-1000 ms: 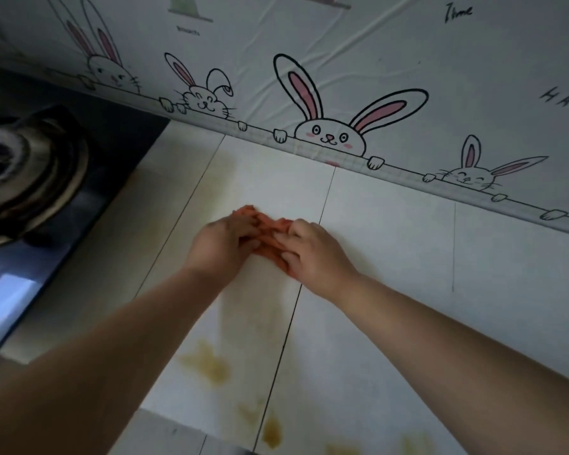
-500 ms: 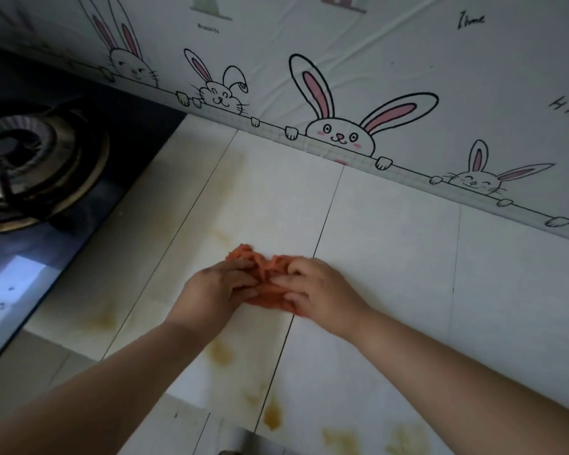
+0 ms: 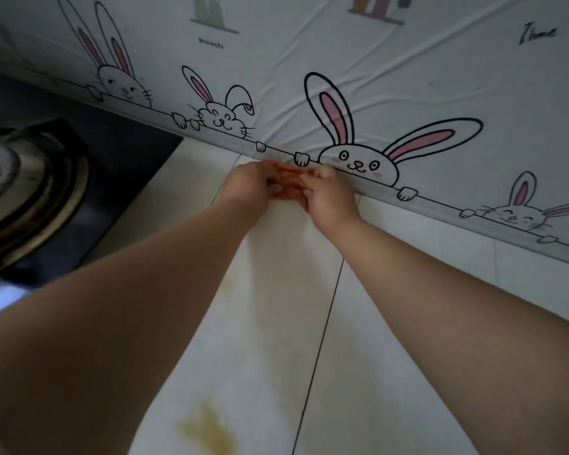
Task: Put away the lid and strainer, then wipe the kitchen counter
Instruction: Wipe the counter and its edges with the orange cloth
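Step in hand: I read this as the wiping stage; no lid or strainer shows in the head view, so I judge them already put away.

Left hand: pressed flat on the cloth, fingers curled over its near edge, clamped down on it together with the other hand.

Right hand: beside the left and touching it, fingers likewise closed on the cloth.

Cloth: orange, bunched and almost hidden under both hands; it lies at the very back of the tabletop, against the foot of the wall covering.

Tabletop: pale tiles with dark joints; a yellow-brown stain sits near the front edge, well apart from the cloth.

Wall covering: wrinkled sheet printed with rabbits.

Stove: dark hob with a burner ring, to the left, apart from the hands.

Change: half a second ago the cloth was mid-tabletop; now both hands have pushed it forward to the wall, so one stroke has reached its far end.

Meaning: I judge that the strip along the tile joint has been passed over, while the front stain remains to be done; the next stroke would need to draw back toward it.

Versus earlier frame: arms are stretched further, and less cloth shows.
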### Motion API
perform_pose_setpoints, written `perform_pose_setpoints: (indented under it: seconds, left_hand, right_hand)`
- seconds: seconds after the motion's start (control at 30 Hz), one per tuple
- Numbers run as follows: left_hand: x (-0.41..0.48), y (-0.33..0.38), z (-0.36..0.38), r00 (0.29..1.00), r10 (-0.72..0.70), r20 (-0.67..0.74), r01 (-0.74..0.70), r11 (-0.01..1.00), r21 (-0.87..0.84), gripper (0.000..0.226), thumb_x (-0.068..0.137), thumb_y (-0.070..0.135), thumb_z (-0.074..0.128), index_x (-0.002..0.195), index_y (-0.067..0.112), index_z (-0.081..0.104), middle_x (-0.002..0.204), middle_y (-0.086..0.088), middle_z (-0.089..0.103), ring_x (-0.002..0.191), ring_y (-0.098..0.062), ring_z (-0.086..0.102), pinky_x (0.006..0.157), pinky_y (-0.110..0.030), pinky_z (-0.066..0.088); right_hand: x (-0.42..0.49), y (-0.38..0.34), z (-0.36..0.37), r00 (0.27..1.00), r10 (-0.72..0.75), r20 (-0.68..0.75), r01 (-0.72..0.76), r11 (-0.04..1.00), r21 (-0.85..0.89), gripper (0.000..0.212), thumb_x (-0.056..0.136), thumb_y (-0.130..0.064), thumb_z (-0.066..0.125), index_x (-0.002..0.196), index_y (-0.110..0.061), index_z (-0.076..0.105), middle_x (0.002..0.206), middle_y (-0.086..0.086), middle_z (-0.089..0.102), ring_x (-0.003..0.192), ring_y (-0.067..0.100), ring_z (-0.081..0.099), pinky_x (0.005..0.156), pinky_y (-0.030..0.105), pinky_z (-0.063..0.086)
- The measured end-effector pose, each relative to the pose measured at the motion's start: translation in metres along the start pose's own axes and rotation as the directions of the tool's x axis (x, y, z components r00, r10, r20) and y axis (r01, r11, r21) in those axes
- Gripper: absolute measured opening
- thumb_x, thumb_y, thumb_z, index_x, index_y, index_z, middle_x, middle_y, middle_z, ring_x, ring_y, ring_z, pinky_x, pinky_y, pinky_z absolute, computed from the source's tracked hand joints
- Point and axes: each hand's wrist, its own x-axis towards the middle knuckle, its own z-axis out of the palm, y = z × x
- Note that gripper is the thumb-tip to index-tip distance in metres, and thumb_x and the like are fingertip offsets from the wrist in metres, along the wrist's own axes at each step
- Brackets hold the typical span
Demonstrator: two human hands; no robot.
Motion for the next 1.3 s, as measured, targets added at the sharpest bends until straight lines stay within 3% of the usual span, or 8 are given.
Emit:
perform_pose_setpoints:
  seconds: [0.1,0.2,0.3,0.7,0.93,1.1,1.2,1.3]
  left_hand:
    - [0.008,-0.018,-0.011,0.998,-0.044,-0.046,0.045,0.999,0.007,0.019,0.082,0.019,0.065,0.101,0.017,0.069,0.114,-0.006,0.067,0.104,-0.026,0.060,0.089,-0.027,0.043]
    - [0.005,-0.029,-0.015,0.996,-0.061,-0.068,0.065,0.996,0.069,0.018,0.083,0.021,0.063,0.100,0.018,0.068,0.111,-0.008,0.067,0.102,-0.028,0.060,0.084,-0.028,0.042]
    - [-0.012,-0.033,-0.018,0.996,-0.056,-0.069,0.061,0.995,0.076,0.017,0.085,0.020,0.061,0.099,0.018,0.068,0.121,-0.003,0.064,0.107,-0.026,0.059,0.085,-0.027,0.041]
    - [-0.206,-0.035,-0.028,0.999,-0.011,0.042,0.008,0.997,0.080,0.013,0.077,0.012,0.071,0.089,0.014,0.075,0.119,-0.002,0.068,0.112,-0.018,0.060,0.087,-0.012,0.032]
    - [-0.269,-0.032,-0.023,0.994,0.089,0.065,-0.090,0.996,0.016,0.014,0.077,0.017,0.072,0.084,0.030,0.070,0.115,0.014,0.066,0.090,-0.005,0.065,0.078,-0.006,0.039]
    - [-0.191,-0.033,-0.019,0.995,0.103,-0.017,-0.102,0.993,0.066,0.008,0.080,0.013,0.070,0.086,0.016,0.073,0.114,-0.001,0.070,0.099,-0.021,0.067,0.083,-0.022,0.044]
    - [-0.123,-0.027,-0.023,0.996,0.086,-0.025,-0.085,0.995,0.057,0.011,0.084,0.011,0.063,0.093,0.011,0.070,0.113,-0.008,0.068,0.102,-0.025,0.063,0.081,-0.024,0.039]
    - [-0.057,-0.024,-0.026,0.999,0.015,0.039,-0.019,0.996,0.090,0.022,0.089,0.012,0.053,0.108,0.011,0.064,0.121,-0.008,0.062,0.108,-0.026,0.059,0.087,-0.023,0.044]
  right_hand:
    - [0.015,-0.015,0.022,0.995,-0.066,0.071,0.075,0.987,-0.143,0.017,0.093,-0.010,0.053,0.086,-0.018,0.065,0.106,0.016,0.062,0.083,0.018,0.052,0.079,0.031,0.036]
    - [0.022,-0.020,0.027,0.998,-0.030,0.063,0.033,0.998,-0.052,0.014,0.092,-0.018,0.056,0.089,-0.005,0.062,0.112,0.023,0.056,0.102,0.035,0.060,0.088,0.044,0.053]
    - [0.010,-0.022,0.024,0.986,-0.099,0.133,0.110,0.991,-0.071,0.014,0.093,-0.022,0.056,0.083,-0.012,0.061,0.105,0.015,0.055,0.096,0.028,0.057,0.075,0.019,0.048]
    - [-0.174,-0.047,-0.018,0.821,-0.351,0.451,0.399,0.917,-0.012,0.033,0.086,-0.006,0.063,0.119,-0.006,0.068,0.104,0.017,0.063,0.092,0.035,0.058,0.082,0.032,0.042]
    - [-0.214,-0.041,-0.035,0.695,-0.413,0.588,0.379,0.906,0.188,0.047,0.092,-0.035,0.035,0.132,-0.023,0.057,0.123,0.002,0.059,0.112,0.011,0.046,0.090,0.014,0.029]
    - [-0.145,-0.028,-0.022,0.839,-0.335,0.428,0.336,0.939,0.077,0.028,0.086,-0.001,0.063,0.113,-0.004,0.070,0.104,0.016,0.062,0.108,0.021,0.056,0.092,0.014,0.035]
    - [-0.091,-0.023,-0.008,0.921,-0.224,0.320,0.231,0.973,0.015,0.021,0.086,0.000,0.064,0.106,0.000,0.070,0.102,0.021,0.059,0.099,0.035,0.061,0.086,0.037,0.051]
    - [-0.043,-0.022,0.010,0.968,-0.167,0.188,0.165,0.986,0.027,0.022,0.089,-0.005,0.060,0.109,-0.004,0.069,0.103,0.005,0.062,0.096,0.029,0.060,0.079,0.032,0.054]
